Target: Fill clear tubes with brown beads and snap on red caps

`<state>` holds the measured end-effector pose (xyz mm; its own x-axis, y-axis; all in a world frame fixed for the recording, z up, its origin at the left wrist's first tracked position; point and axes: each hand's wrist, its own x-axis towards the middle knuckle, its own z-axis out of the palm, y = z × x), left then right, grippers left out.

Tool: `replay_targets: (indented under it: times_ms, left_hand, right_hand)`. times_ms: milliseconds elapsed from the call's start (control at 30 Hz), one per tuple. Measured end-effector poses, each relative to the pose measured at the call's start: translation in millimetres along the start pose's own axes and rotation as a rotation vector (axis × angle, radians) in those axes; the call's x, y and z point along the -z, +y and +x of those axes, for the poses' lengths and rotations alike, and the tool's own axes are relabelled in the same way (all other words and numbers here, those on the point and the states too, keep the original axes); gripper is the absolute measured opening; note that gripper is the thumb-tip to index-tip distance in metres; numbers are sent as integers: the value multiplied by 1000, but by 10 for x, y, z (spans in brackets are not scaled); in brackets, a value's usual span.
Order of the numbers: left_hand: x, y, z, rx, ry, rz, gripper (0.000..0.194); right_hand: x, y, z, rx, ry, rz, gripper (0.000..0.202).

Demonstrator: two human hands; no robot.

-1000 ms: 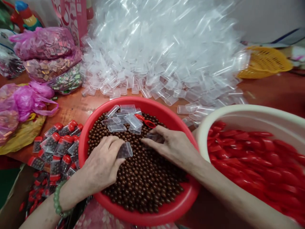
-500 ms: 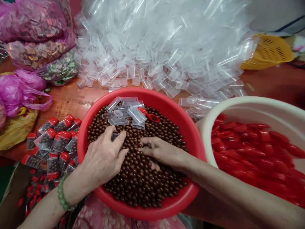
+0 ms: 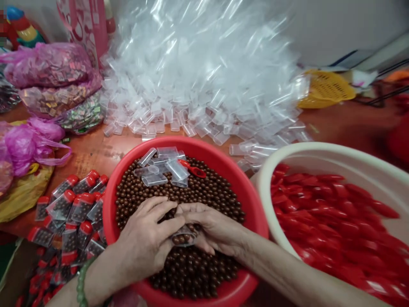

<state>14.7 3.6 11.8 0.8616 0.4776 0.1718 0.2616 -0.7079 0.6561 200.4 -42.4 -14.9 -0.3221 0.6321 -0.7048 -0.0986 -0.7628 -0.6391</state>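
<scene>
A red basin [image 3: 255,204] holds many round brown balls [image 3: 194,273]. Over them my left hand [image 3: 148,234] is wrapped round a clear tube [image 3: 184,239], with brown balls showing inside its open end. My right hand [image 3: 214,226] meets the left at the tube, its fingers curled round brown balls beside the opening. Beyond the hands, several empty clear tubes [image 3: 155,179] and a red scoop-shaped piece [image 3: 197,172] lie on the balls.
Clear tubes [image 3: 198,68] are heaped behind the basin. On the right stands a cream tub [image 3: 265,187] of red pieces [image 3: 332,213]. Red-capped filled tubes [image 3: 70,213] lie left. Pink bags [image 3: 51,64] and a yellow basket [image 3: 329,87] sit farther back.
My hands have come together over the basin. The clear tube in my left hand now shows brown balls inside. The camera view has shifted, bringing more of the background into sight.
</scene>
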Motion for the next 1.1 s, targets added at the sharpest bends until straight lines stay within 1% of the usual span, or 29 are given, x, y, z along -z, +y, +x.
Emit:
replay_targets:
  times_ms: [100, 167, 200, 267, 333, 367, 400, 500, 533, 600, 700, 767, 833, 900, 933, 967, 1033, 1100]
  left_hand:
    - [27, 4, 13, 2, 87, -175, 33]
    - [61, 19, 6, 64, 150, -275, 26]
    - [75, 28, 0, 99, 178, -296, 23]
    - [90, 48, -10, 135, 196, -294, 19]
    - [90, 68, -11, 133, 201, -283, 19]
    - [87, 77, -7, 137, 208, -282, 20]
    - [83, 86, -1, 141, 216, -283, 21]
    - [78, 112, 27, 124, 209, -320, 21]
    - [79, 118, 37, 116, 196, -341, 20]
    - [85, 125, 55, 115, 188, -379, 20]
    - [96, 123, 68, 146, 186, -409, 18]
    - [104, 122, 67, 196, 189, -418, 15]
    - [110, 130, 61, 259, 188, -427, 13]
    - [114, 148, 54, 295, 172, -455, 15]
    - [112, 159, 50, 302, 162, -476, 16]
    - [109, 170, 46, 306, 153, -497, 18]
    - [95, 194, 37, 308, 156, -528, 19]
    - [77, 215, 26, 307, 168, -545, 20]
  right_hand:
    - [-15, -39, -96, 65, 9, -108, 45]
    - [1, -81, -202, 120, 56, -209, 39]
    - [19, -106, -258, 177, 100, -311, 32]
    - [83, -159, -355, 325, 202, -619, 20]
    - [191, -219, -398, 456, 319, -955, 21]
    - [257, -253, -392, 490, 384, -1071, 22]
    - [328, -287, -369, 497, 454, -1131, 22]
    - [527, -392, -212, 508, 641, -1171, 17]
    - [577, -421, -143, 512, 671, -1171, 19]
    - [649, -464, -10, 518, 693, -1168, 21]
    - [698, -487, 110, 523, 660, -1123, 11]
    - [695, -484, 100, 535, 629, -1059, 11]
    - [652, -472, 15, 562, 596, -972, 23]
    - [559, -444, -119, 599, 572, -771, 43]
    - [496, -422, -191, 616, 557, -570, 53]
    - [425, -393, -260, 614, 554, -387, 58]
    - [277, -318, -370, 603, 523, -160, 52]
    - [142, -232, -430, 612, 525, -47, 49]
